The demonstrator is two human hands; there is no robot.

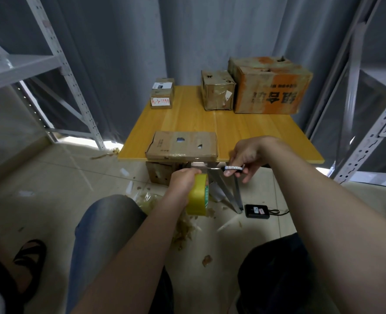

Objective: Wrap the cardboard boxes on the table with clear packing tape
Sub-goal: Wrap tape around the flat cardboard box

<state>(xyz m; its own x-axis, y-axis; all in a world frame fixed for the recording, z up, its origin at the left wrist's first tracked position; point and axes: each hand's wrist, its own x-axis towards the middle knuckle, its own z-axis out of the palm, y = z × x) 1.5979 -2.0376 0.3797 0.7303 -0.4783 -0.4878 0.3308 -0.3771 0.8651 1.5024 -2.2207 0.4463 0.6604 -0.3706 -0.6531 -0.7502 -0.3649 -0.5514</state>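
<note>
- Seated person, knees in the lower frame; a sandalled foot [30, 257] rests on the floor at far left.
- Left grip [183, 180] is closed around the tape roll [197, 197], a yellowish roll held on edge below the table's near edge.
- Right grip [246, 155] pinches a slim tool [232, 168] with a white-labelled handle, its thin tip pointing toward the roll. I cannot tell whether the tip touches the tape.
- Floor: crumpled tape scraps [185, 227] between the knees and the table legs; a black device [256, 211] with a cable to the right.
- A worn box [159, 174] sits under the table.
- Table [244, 132], yellow wood; a flat cardboard box [183, 146] with torn holes lies at its near edge, just ahead of both hands.
- Far edge: small labelled box [162, 94] at left; medium box [217, 91] just beside a large orange-printed box [271, 87] at right.
- Metal shelving [51, 53] on both sides, grey curtain [187, 37] behind.
</note>
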